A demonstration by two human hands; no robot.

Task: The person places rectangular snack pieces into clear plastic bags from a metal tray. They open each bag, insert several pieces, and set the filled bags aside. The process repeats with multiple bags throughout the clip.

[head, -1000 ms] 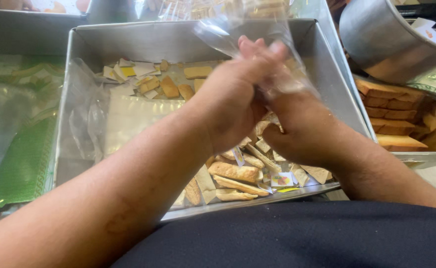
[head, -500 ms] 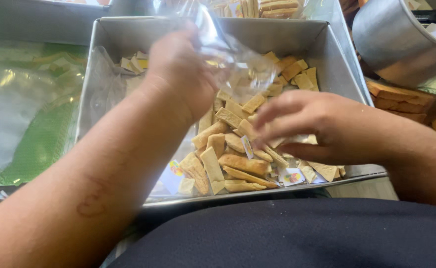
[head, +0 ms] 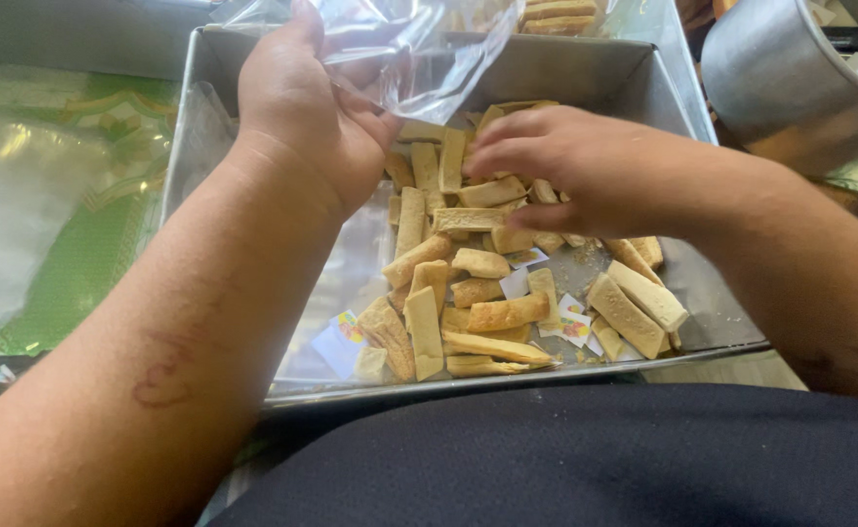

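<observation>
My left hand [head: 307, 107] still gripped the clear bag [head: 419, 59]; my right hand [head: 556, 161] had dropped, fingers curled onto the biscuit sticks [head: 478, 263].

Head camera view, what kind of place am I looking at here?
Probably a small food-packing workspace, perhaps home-run. A metal tray holds many baked biscuit sticks and small paper slips; the left hand holds a clear plastic bag, the right hand reaches into the sticks.

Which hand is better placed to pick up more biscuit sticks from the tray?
The right hand: it already rests on the biscuit sticks in the metal tray. The left hand is busy holding the clear plastic bag above the tray.
</observation>
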